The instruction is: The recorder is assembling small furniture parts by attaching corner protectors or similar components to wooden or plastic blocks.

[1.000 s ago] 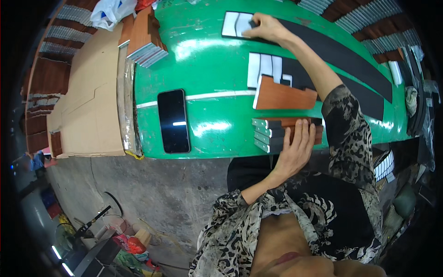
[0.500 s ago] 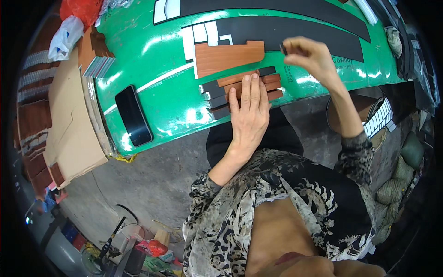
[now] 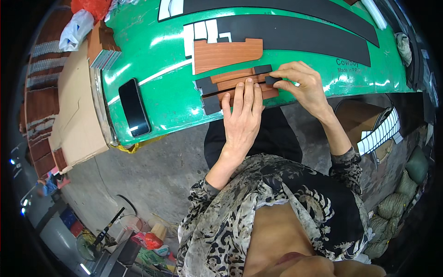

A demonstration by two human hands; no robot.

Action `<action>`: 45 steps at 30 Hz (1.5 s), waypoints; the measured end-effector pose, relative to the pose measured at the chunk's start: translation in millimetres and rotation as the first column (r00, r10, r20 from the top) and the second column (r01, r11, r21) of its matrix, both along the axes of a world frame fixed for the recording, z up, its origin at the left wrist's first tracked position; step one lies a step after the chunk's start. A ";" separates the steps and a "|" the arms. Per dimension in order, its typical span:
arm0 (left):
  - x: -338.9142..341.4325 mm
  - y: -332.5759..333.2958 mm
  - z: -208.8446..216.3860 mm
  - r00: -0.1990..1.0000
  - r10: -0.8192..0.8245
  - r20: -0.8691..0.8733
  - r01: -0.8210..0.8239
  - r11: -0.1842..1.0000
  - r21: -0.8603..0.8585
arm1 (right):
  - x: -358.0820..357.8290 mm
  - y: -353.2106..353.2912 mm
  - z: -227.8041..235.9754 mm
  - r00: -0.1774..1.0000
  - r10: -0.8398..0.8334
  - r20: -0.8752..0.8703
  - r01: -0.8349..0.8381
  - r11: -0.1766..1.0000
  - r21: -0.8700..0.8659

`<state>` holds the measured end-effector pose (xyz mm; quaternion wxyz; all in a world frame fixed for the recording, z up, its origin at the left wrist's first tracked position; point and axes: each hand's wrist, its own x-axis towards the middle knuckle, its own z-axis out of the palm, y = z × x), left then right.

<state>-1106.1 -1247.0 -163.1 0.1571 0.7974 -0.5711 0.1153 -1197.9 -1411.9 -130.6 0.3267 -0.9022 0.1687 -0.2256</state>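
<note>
Several narrow brown wood-grain strips (image 3: 234, 76) with black end pieces lie side by side near the front edge of the green-topped table (image 3: 170, 99). My left hand (image 3: 242, 124) rests on them, its fingers stretched out flat and pressing down. At the strips' right end, thumb and fingers of my right hand (image 3: 302, 87) pinch a small black piece (image 3: 272, 80) against the end of one strip. Just beyond lies a larger brown wood-grain panel (image 3: 226, 56), cut to a shape. Part of the strips is hidden under my left fingers.
Long curved black sheets (image 3: 295, 33) with white patches lie across the far side. A dark phone (image 3: 134, 108) is on the left of the table. Cardboard (image 3: 76, 111) and stacked brown panels (image 3: 104, 46) stand further left. Below the table's right side is a brown bin-like container (image 3: 357, 120).
My right hand has come left and down to the strips' right end, bringing the small black piece. My left hand stays on the strips, which now lie slightly spread apart.
</note>
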 end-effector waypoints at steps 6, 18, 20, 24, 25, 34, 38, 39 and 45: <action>-0.2 0.8 -2.3 1.000 0.003 0.026 -0.003 1.000 -0.011 | 2.3 2.3 -5.0 0.998 -0.031 0.051 0.037 0.992 -0.120; 1.3 1.0 -1.4 1.000 -0.010 -0.008 0.010 1.000 0.000 | 6.0 1.1 -6.5 1.000 -0.028 0.002 0.029 0.990 -0.139; 1.4 1.2 -2.7 1.000 -0.007 -0.006 0.007 1.000 -0.001 | 6.0 1.1 -6.3 0.999 -0.029 -0.023 0.026 0.990 -0.139; 0.9 1.6 -3.5 1.000 0.000 0.004 0.000 1.000 -0.002 | 6.8 0.7 -5.8 0.999 -0.022 -0.032 0.017 0.990 -0.143; 0.5 1.4 -3.8 1.000 0.000 0.003 0.000 1.000 -0.003 | 6.8 0.2 -5.9 0.999 -0.021 -0.032 0.016 0.989 -0.146; 0.8 1.7 -3.6 1.000 0.002 0.018 -0.001 1.000 -0.012 | 8.6 -0.3 -5.1 0.999 -0.013 -0.032 0.007 0.987 -0.159; 0.5 1.8 -3.9 1.000 0.005 0.027 -0.005 1.000 -0.007 | 8.8 0.3 -4.3 0.999 -0.015 -0.046 0.008 0.987 -0.161; 0.1 1.9 -4.0 1.000 0.007 0.026 -0.006 1.000 -0.003 | 8.8 0.4 -4.4 0.999 -0.015 -0.046 0.008 0.987 -0.162; -0.7 1.9 -4.5 1.000 0.014 0.023 -0.014 1.000 -0.006 | 10.7 0.7 -4.0 0.999 -0.005 -0.041 -0.003 0.978 -0.208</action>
